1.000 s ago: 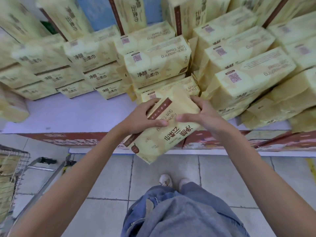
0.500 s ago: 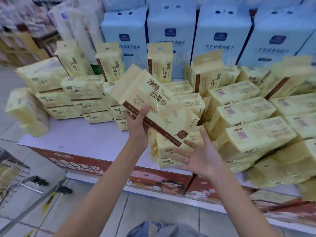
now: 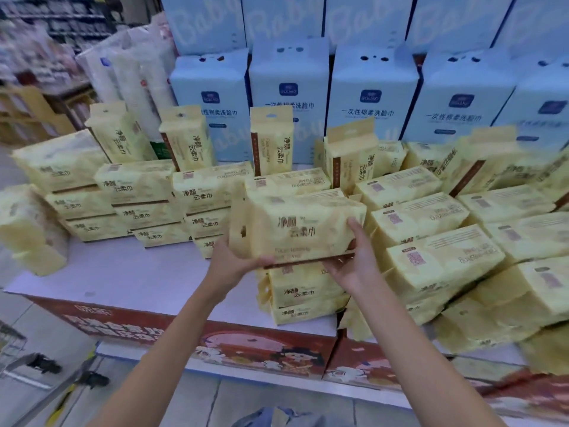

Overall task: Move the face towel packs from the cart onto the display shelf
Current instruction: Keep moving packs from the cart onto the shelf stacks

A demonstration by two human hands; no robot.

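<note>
Hands: my left hand and right hand hold one yellow pack.
Below hands: stacked packs.
Behind: blue boxes.

Head view — down, perhaps shelf-close.

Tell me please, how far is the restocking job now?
Mostly done, it seems: many yellow packs already sit stacked on the display shelf. In hand: the left hand and right hand hold one face towel pack over a short stack. Left: only the cart's corner shows, so the remaining packs cannot be counted.
</note>
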